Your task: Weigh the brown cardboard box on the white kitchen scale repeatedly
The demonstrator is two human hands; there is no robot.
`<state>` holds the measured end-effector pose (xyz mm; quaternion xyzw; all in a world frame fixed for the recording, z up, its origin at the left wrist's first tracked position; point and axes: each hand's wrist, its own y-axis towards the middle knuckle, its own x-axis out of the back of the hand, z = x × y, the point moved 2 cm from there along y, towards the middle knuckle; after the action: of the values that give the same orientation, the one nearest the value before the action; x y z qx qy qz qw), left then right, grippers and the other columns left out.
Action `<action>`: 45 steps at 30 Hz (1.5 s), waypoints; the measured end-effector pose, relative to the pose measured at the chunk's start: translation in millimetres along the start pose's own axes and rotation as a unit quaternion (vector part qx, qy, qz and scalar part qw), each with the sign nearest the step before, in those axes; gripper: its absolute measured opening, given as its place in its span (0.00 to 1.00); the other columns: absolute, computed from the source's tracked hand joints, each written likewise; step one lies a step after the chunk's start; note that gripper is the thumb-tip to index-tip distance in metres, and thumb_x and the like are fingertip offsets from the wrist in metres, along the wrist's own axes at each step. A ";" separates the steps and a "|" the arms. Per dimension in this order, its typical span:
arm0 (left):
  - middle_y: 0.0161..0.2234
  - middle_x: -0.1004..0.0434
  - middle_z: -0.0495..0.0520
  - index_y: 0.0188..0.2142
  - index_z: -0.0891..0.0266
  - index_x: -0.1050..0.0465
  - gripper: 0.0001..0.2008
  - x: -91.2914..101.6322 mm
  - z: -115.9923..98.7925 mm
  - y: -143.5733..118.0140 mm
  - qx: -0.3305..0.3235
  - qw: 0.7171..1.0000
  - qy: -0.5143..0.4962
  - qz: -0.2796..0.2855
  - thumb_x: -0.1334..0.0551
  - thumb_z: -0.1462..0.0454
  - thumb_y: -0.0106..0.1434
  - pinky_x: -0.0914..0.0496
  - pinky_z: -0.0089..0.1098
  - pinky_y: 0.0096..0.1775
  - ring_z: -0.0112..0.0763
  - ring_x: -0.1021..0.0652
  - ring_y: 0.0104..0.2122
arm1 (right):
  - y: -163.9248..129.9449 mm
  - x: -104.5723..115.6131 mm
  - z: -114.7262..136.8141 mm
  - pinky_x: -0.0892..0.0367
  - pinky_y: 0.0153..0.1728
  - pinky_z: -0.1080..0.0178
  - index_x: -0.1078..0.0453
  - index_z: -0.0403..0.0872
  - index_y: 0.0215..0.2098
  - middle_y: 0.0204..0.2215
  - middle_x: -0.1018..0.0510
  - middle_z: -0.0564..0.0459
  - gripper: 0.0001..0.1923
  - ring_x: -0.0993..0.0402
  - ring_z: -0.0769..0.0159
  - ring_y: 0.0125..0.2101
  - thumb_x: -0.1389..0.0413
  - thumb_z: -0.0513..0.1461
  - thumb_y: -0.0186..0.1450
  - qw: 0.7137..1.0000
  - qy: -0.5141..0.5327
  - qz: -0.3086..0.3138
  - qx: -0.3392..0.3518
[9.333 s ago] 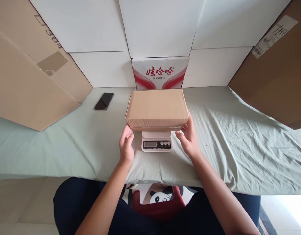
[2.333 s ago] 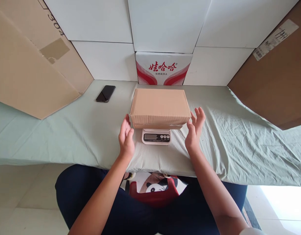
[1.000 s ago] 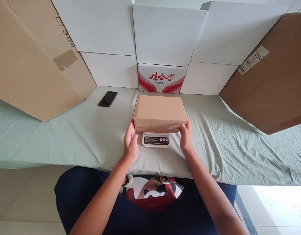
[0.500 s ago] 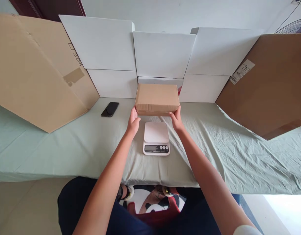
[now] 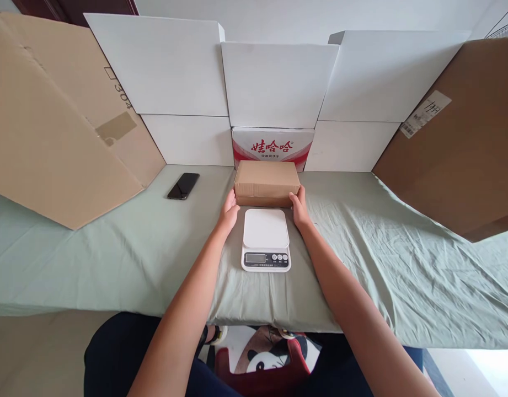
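I have both hands on the small cardboard box [image 5: 266,182], one at each end: my left hand [image 5: 229,212] presses its fingers against the box's left end, and my right hand [image 5: 299,209] does the same at the right end, so each grip is closed flat against the cardboard rather than wrapped round it. The box sits on the green-sheeted tabletop [image 5: 113,253], just behind the white kitchen scale [image 5: 266,239] and apart from it; whether its underside fully rests on the sheet I cannot tell. The scale's weighing plate is bare, and its display and buttons face me at the near edge. Right behind the box stands a red and white carton [image 5: 272,146] with printed characters, set under a wall of white boxes [image 5: 278,82]. A black phone [image 5: 183,186] lies flat on the sheet off to the left, well apart from my left hand. Large brown cardboard sheets [image 5: 51,138] lean in at both sides.
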<state>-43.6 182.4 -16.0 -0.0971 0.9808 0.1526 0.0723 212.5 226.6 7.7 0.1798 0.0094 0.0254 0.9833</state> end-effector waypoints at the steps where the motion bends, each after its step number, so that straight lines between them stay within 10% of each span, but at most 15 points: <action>1: 0.72 0.40 0.59 0.69 0.60 0.39 0.45 0.2 -0.2 -0.3 0.000 1.000 0.001 0.001 0.40 0.69 0.49 0.48 0.46 0.73 0.47 0.42 0.73 | 0.4 0.4 -1.4 0.41 0.69 0.45 0.42 0.54 0.63 0.64 0.32 0.48 0.30 0.37 0.55 0.65 0.48 0.53 0.66 1.000 0.005 -0.004 -0.008; 20: 0.74 0.46 0.58 0.71 0.59 0.41 0.42 10.7 -2.6 -3.7 0.023 1.000 0.004 -0.009 0.40 0.68 0.55 0.49 0.46 0.73 0.46 0.45 0.74 | 7.8 9.8 -22.4 0.45 0.71 0.40 0.48 0.58 0.69 0.71 0.39 0.51 0.34 0.43 0.57 0.71 0.51 0.55 0.68 0.998 0.022 -0.042 -0.049; 28: 0.70 0.35 0.62 0.68 0.65 0.36 0.42 5.0 -7.1 -4.6 0.042 0.999 0.010 0.019 0.41 0.68 0.52 0.45 0.52 0.71 0.52 0.39 0.72 | -3.3 -0.5 8.9 0.48 0.73 0.43 0.37 0.56 0.65 0.67 0.31 0.54 0.28 0.39 0.54 0.70 0.48 0.50 0.69 0.999 0.013 0.014 0.031; 45: 0.71 0.36 0.54 0.69 0.56 0.35 0.39 -6.7 -39.2 -65.6 -0.042 0.999 0.012 -0.031 0.40 0.66 0.56 0.47 0.45 0.73 0.45 0.41 0.73 | -57.6 -0.5 44.5 0.47 0.73 0.45 0.50 0.58 0.73 0.71 0.38 0.49 0.40 0.47 0.54 0.74 0.46 0.58 0.67 0.991 -0.029 -0.006 0.129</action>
<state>-27.5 109.9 3.4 -0.1322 0.9709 0.1900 0.0614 215.9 157.1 28.9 0.3058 -0.0145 0.0132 0.9519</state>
